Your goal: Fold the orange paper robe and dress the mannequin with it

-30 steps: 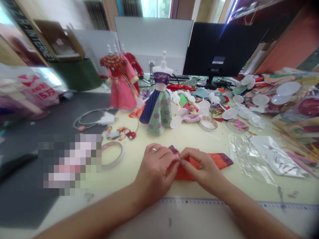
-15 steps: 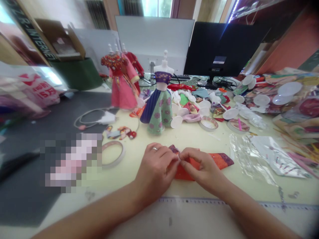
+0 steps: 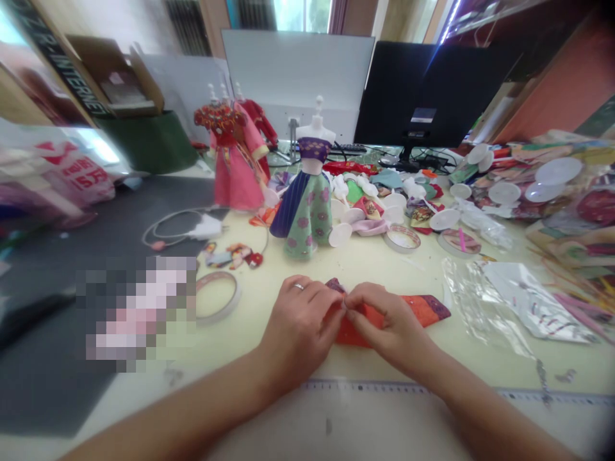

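Note:
An orange-red piece of fabric [image 3: 355, 333] with dark purple patterned ends lies on the pale table [image 3: 269, 416], partly covered by my hands. My left hand [image 3: 302, 320], with a ring on one finger, pinches at the fabric's upper edge. Against its fingertips, my right hand [image 3: 384, 320] is also in a pinch, with thumb and index finger together at the same spot. What exactly sits between the fingertips is too small to make out. The fabric's right end [image 3: 430, 309] sticks out past my right hand.
Behind my hands stands a small dress form [image 3: 308, 211] in a purple and green outfit. Tape rolls [image 3: 218, 314] [image 3: 402, 239], clear plastic packaging [image 3: 523, 307] and a long ruler [image 3: 375, 387] lie around. Farther back are dressed figures [image 3: 235, 166], heaped fabric pieces and a black monitor [image 3: 427, 96].
Both hands have shifted very slightly to the left, with their fingertips still together at the fabric.

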`<state>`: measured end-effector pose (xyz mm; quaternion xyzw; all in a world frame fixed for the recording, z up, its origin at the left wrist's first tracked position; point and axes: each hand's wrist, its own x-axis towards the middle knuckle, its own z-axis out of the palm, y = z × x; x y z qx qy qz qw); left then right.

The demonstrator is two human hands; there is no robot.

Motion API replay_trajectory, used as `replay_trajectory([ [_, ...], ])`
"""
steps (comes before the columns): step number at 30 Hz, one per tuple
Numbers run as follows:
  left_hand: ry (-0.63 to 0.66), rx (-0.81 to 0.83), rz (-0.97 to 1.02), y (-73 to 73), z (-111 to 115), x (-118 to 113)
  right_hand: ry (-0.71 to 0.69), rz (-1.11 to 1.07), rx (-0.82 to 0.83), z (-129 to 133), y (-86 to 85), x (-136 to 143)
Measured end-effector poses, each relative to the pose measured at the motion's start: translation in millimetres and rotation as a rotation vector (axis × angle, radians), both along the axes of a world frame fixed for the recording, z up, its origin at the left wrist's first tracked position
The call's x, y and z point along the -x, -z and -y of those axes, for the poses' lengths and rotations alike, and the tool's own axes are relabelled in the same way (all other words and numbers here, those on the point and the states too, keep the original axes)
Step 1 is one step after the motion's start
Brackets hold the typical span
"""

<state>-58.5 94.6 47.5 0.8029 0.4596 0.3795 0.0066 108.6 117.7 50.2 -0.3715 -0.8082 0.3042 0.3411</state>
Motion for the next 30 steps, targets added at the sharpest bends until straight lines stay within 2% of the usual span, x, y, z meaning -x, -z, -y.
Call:
replay_trajectory([
  [19,0.04,0.035,0.01,3.9,0.0,0.0,-0.002,0.034,-0.04,1.6,-0.5,1.1],
  [24,0.084,0.125,-0.034,4.1,-1.4,1.0,-0.011,0.054,-0.061,1.8,-2.0,1.3],
  [30,0.077,0.18,-0.055,2.6,-1.6,0.5,-0.011,0.077,-0.083,3.0,-4.2,1.9],
])
